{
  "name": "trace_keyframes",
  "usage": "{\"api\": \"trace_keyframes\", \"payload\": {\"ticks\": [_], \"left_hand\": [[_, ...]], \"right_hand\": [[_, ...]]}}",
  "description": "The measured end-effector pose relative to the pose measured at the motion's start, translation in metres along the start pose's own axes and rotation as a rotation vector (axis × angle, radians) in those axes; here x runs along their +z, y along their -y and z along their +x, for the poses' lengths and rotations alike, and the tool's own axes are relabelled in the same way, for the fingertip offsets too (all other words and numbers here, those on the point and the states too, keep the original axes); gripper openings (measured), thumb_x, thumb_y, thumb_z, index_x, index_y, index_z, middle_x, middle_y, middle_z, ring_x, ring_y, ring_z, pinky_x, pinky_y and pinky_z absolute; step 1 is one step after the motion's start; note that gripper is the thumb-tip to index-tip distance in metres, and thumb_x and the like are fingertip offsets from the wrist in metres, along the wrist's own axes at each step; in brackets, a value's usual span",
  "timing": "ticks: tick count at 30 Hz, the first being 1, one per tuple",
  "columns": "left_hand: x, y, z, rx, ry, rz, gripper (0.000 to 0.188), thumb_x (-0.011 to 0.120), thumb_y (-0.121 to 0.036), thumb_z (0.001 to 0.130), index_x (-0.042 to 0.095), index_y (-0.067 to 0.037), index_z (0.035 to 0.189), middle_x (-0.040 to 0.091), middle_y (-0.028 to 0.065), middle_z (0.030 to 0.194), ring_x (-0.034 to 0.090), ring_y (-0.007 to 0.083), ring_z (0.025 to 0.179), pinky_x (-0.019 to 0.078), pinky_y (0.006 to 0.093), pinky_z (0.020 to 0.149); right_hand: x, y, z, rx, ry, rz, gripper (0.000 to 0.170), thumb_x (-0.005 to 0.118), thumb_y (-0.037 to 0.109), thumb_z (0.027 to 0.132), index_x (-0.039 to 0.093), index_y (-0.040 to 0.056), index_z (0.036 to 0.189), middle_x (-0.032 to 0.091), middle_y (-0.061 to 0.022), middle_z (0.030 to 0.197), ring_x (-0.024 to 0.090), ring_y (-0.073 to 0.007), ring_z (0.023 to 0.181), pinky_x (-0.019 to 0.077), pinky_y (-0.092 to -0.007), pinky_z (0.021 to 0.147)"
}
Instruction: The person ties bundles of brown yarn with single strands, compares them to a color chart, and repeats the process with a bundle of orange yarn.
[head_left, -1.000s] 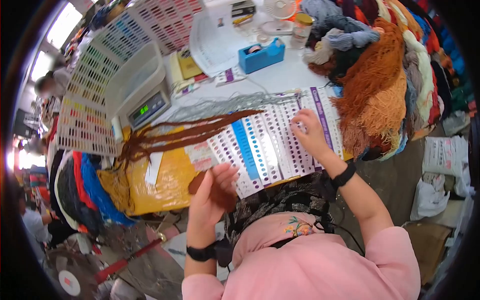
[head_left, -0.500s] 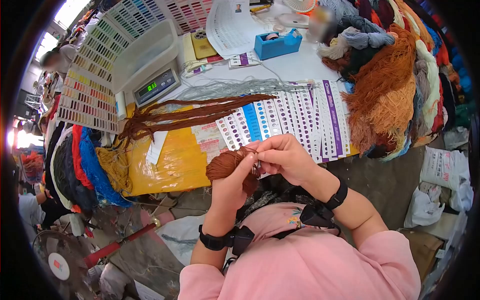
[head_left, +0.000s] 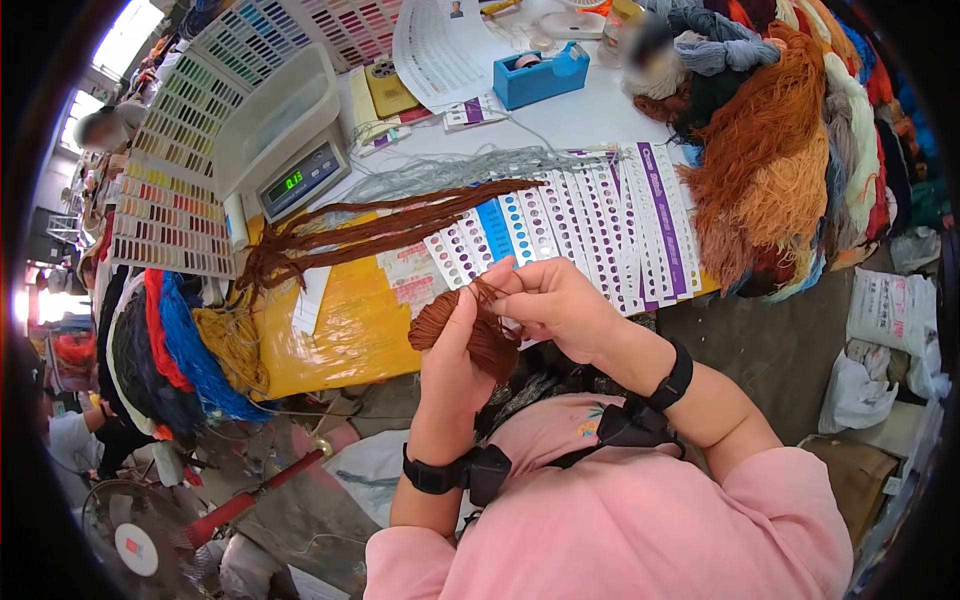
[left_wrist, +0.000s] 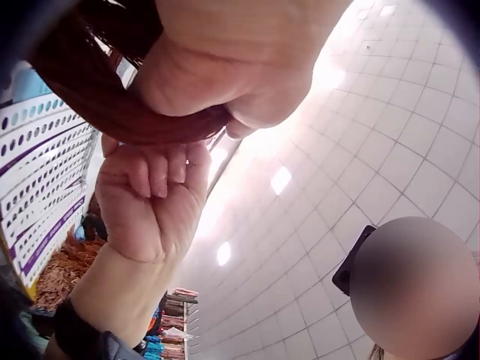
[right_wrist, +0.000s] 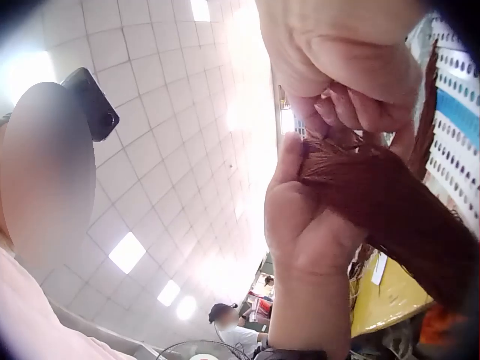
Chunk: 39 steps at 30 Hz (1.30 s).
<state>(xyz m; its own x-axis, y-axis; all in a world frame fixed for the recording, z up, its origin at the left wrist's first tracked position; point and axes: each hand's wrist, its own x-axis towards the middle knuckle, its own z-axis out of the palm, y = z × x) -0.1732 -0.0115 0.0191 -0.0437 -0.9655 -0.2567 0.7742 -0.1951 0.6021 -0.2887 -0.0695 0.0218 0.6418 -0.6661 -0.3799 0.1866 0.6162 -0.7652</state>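
Note:
A reddish-brown yarn skein (head_left: 440, 322) is gripped by my left hand (head_left: 450, 385), thumb along its near side. At the skein's top end my right hand (head_left: 565, 308) pinches thin strands, its fingertips close against the left fingertips. The right wrist view shows the skein (right_wrist: 386, 195) lying across the left palm (right_wrist: 315, 232), while the right fingers (right_wrist: 341, 109) curl at its gathered end. In the left wrist view the skein (left_wrist: 90, 90) passes under the left hand (left_wrist: 232, 60), with the curled right hand (left_wrist: 154, 199) beyond.
Long brown yarn strands (head_left: 390, 235) lie across the table over punched shade cards (head_left: 600, 220) and yellow wrapping (head_left: 320, 350). Behind stand a scale (head_left: 300, 180) reading 0.13, colour charts (head_left: 170, 180) and a blue tape dispenser (head_left: 540, 75). Yarn hanks (head_left: 770, 130) pile at the right.
The hands were apart a second ago, the right over the shade cards; it came left to the skein by half a second ago. Since then both hands have shifted only slightly.

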Motion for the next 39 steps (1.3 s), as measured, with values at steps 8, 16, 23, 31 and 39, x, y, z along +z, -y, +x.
{"api": "trace_keyframes", "payload": {"ticks": [8, 16, 23, 31, 39], "left_hand": [[-0.008, 0.001, 0.004, 0.05, -0.081, 0.049, 0.03, 0.041, -0.013, 0.086, 0.046, 0.005, 0.11, 0.052, 0.0124, 0.103, 0.052, 0.0181, 0.088, 0.0419, 0.0306, 0.076], [-0.014, 0.0, 0.003, 0.049, -0.028, -0.068, 0.025, 0.041, -0.013, 0.086, 0.052, 0.005, 0.1, 0.054, 0.0129, 0.098, 0.053, 0.0192, 0.086, 0.0432, 0.0319, 0.075], [-0.02, 0.003, 0.006, 0.037, -0.099, -0.05, 0.027, 0.04, -0.016, 0.087, 0.052, 0.005, 0.099, 0.055, 0.0124, 0.097, 0.052, 0.0194, 0.087, 0.0437, 0.0333, 0.075], [-0.01, 0.002, 0.001, 0.045, 0.039, -0.004, 0.052, 0.025, -0.037, 0.089, 0.037, 0.004, 0.118, 0.043, 0.015, 0.116, 0.039, 0.0212, 0.11, 0.0373, 0.04, 0.086], [-0.009, 0.003, 0.0, 0.077, 0.117, 0.116, 0.057, 0.023, -0.041, 0.088, 0.028, 0.004, 0.124, 0.035, 0.0126, 0.124, 0.035, 0.0212, 0.113, 0.0362, 0.0382, 0.087]], "right_hand": [[-0.005, 0.001, -0.003, -0.06, 0.054, 0.16, 0.005, 0.054, 0.001, 0.074, 0.058, -0.0004, 0.071, 0.055, -0.0029, 0.078, 0.039, -0.0029, 0.049, 0.0294, -0.0161, 0.042], [-0.008, 0.001, -0.001, -0.032, 0.097, 0.159, 0.006, 0.055, 0.004, 0.075, 0.058, -0.0006, 0.078, 0.056, -0.0052, 0.085, 0.045, -0.0045, 0.056, 0.0357, -0.0159, 0.047], [-0.01, 0.001, 0.0, -0.036, 0.101, 0.073, 0.012, 0.053, 0.007, 0.077, 0.057, -0.0009, 0.085, 0.055, -0.0019, 0.067, 0.041, -0.0047, 0.05, 0.0339, -0.0159, 0.045], [-0.024, -0.001, 0.0, 0.061, 0.082, 0.213, 0.014, 0.051, 0.015, 0.08, 0.056, 0.0018, 0.084, 0.042, 0.0059, 0.052, 0.032, 0.0, 0.042, 0.0233, -0.0148, 0.037], [-0.001, 0.003, 0.003, 0.001, 0.04, -0.134, 0.012, 0.055, 0.013, 0.077, 0.057, 0.0008, 0.079, 0.043, 0.0032, 0.05, 0.034, -0.0026, 0.04, 0.025, -0.0157, 0.036]]}}
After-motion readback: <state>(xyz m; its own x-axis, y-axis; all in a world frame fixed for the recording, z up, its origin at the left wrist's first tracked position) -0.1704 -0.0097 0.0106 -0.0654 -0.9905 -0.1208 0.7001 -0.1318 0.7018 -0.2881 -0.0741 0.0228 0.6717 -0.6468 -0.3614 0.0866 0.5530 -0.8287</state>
